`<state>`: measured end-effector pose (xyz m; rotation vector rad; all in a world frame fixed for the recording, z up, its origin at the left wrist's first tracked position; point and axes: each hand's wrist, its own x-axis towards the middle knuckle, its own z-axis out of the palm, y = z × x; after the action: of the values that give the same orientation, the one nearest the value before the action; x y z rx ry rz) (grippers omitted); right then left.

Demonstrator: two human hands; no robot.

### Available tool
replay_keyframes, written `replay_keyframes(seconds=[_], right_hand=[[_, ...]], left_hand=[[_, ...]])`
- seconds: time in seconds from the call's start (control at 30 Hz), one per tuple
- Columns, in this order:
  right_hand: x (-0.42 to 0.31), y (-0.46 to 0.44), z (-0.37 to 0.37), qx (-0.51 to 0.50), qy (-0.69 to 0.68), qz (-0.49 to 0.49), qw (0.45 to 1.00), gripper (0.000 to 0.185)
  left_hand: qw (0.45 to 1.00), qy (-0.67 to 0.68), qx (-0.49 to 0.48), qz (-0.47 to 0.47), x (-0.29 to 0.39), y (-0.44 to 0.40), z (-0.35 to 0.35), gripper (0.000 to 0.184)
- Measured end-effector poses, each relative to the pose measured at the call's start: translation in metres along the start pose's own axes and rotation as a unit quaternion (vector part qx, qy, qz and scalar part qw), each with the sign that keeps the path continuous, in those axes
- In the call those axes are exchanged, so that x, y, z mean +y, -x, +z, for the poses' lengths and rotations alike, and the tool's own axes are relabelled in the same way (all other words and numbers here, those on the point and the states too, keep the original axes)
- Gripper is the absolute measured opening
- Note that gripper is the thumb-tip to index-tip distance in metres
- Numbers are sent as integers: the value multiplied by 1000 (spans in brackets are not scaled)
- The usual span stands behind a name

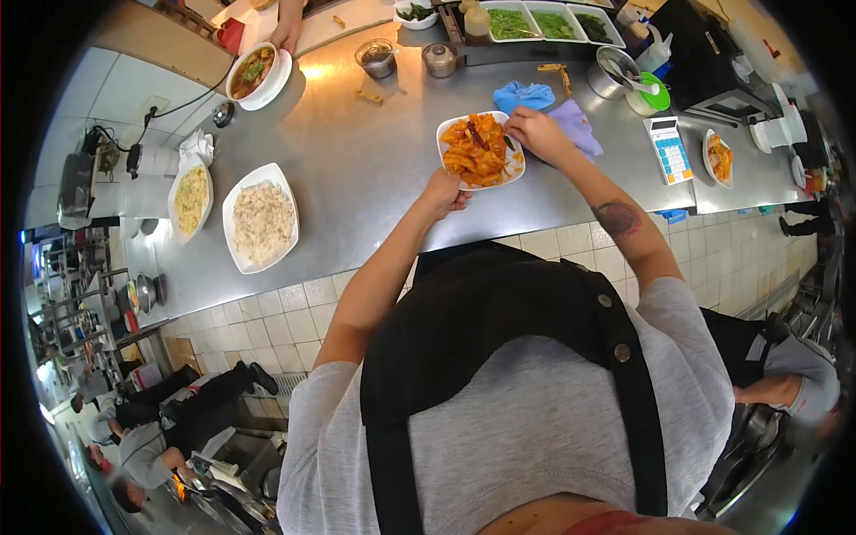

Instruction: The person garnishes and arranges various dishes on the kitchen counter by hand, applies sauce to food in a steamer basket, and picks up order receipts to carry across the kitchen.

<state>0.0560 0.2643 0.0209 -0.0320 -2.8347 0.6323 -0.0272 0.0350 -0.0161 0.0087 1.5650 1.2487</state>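
A square white plate (519, 176) of orange, glazed food pieces (474, 152) with dark dried chilies on top sits at the counter's front. My left hand (443, 194) is closed on the plate's lower-left edge, fingers curled under the rim. At the upper-right rim, my right hand (535, 134) has its fingertips pinched together beside a small dark bit; whether they grip it or the rim is unclear. Behind the right hand lie a crumpled blue cloth (523, 95) and a purple cloth (578, 129).
On the steel counter (366, 152) stand a white dish of rice (265, 223), a dish of yellow food (190, 201) and a calculator (669, 150). Another person's hand (285, 34) touches a soup bowl (252, 75) at the back left. Green garnish trays (510, 24) line the back.
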Motion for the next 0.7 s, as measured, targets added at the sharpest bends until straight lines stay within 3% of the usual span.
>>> replay_keyframes(seconds=[0.37, 0.57, 0.7], right_hand=[[-18, 42, 2, -109, 77, -6, 991, 21], [-55, 55, -1, -116, 29, 127, 985, 19], [-61, 58, 3, -133, 17, 149, 980, 20]], left_hand=[[996, 74, 49, -14, -9, -2, 8, 21], [994, 97, 57, -10, -8, 1, 12, 21], [990, 122, 69, -7, -9, 4, 19, 21]])
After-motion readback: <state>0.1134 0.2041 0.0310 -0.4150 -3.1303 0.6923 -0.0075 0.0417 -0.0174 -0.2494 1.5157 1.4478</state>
